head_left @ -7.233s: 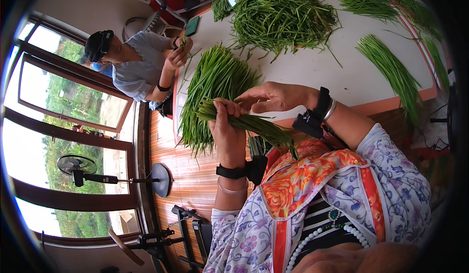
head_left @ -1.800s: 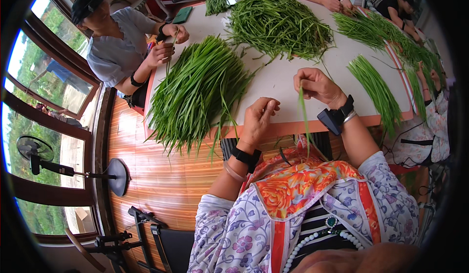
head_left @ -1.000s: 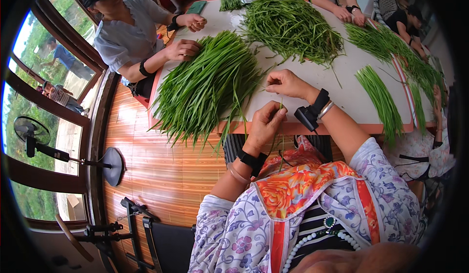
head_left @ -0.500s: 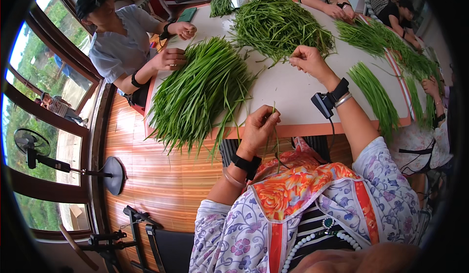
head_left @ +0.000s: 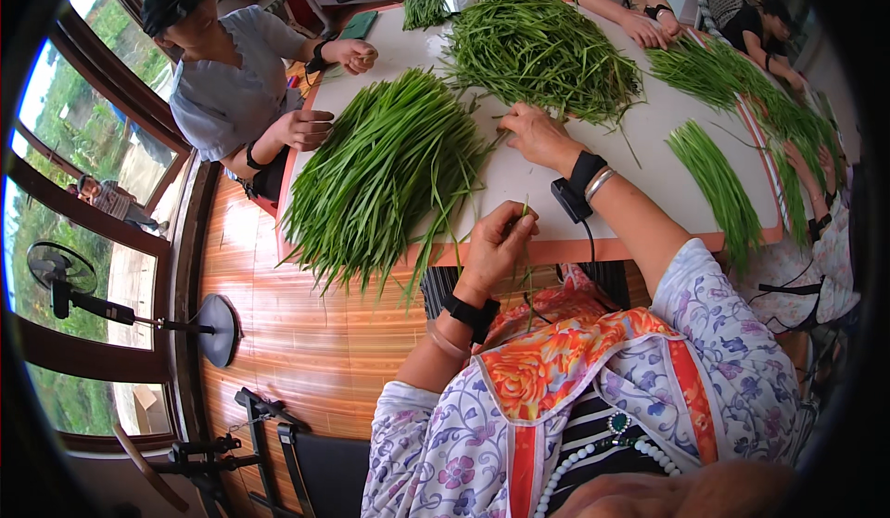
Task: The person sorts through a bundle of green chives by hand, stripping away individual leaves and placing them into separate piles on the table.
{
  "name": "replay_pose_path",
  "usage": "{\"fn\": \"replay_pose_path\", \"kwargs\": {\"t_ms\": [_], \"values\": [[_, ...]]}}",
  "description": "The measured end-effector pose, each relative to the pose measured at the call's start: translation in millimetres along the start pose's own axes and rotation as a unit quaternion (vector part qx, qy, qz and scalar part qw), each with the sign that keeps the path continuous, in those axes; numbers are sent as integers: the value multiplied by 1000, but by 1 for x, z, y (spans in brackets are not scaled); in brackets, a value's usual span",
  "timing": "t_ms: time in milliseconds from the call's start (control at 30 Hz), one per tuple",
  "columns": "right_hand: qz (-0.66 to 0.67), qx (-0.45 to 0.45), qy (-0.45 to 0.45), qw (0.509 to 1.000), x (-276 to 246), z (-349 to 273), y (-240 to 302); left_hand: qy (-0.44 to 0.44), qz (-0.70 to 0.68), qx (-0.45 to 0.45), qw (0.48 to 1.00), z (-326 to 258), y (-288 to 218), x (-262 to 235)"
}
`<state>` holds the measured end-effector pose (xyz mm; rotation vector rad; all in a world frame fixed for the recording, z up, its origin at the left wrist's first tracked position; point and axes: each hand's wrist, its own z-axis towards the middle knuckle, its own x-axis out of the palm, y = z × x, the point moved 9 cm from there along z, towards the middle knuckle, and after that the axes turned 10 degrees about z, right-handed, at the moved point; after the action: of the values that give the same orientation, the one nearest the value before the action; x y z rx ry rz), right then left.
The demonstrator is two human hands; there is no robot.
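Observation:
My left hand (head_left: 501, 244) is closed in a pinch just above the table's near edge. Thin garlic chives (head_left: 527, 210) poke up between its thumb and fingers and hang down below. My right hand (head_left: 540, 136) reaches over the white tabletop, fingers together and pointing left, in the gap between two heaps; whatever its fingertips touch is too small to make out. To the left lies a big heap of garlic chives (head_left: 389, 170), its stalks aligned and its leaf ends hanging over the near edge. Beyond my right hand rises a looser, tangled pile of chives (head_left: 547, 54).
A neat chive bundle (head_left: 712, 184) lies at the right, beside a long spread of chives (head_left: 760, 91). A co-worker's hand (head_left: 306, 130) is by the left heap; another person's hands (head_left: 654, 28) work at the far side. A fan (head_left: 65, 281) stands left of the table (head_left: 612, 203).
My right hand has moved left and away from me, from above the table down toward the gap between the heaps. The left hand stays almost still with its chives.

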<state>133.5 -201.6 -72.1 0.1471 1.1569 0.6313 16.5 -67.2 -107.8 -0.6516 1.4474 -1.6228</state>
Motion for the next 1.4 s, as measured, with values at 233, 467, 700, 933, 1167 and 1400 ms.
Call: {"fn": "replay_pose_path", "kwargs": {"t_ms": [233, 467, 700, 933, 1167, 1400], "values": [[157, 27, 43, 986, -42, -15, -10, 3, -23, 15, 1000, 1, -6, 0], [328, 102, 198, 918, -43, -70, -1, -19, 6, 12, 1000, -1, -6, -1], [404, 57, 300, 862, -50, -100, 77, -135, 240, 155, 949, -4, -86, -5], [300, -6, 233, 925, -63, -91, 85, -64, 254, 18, 965, -6, -38, -1], [208, -153, 172, 951, -56, -91, 88, -42, 159, -68, 984, -12, -20, -11], [173, -119, 167, 963, -51, -92, 94, -74, 171, -64, 980, -16, -9, -18]]}}
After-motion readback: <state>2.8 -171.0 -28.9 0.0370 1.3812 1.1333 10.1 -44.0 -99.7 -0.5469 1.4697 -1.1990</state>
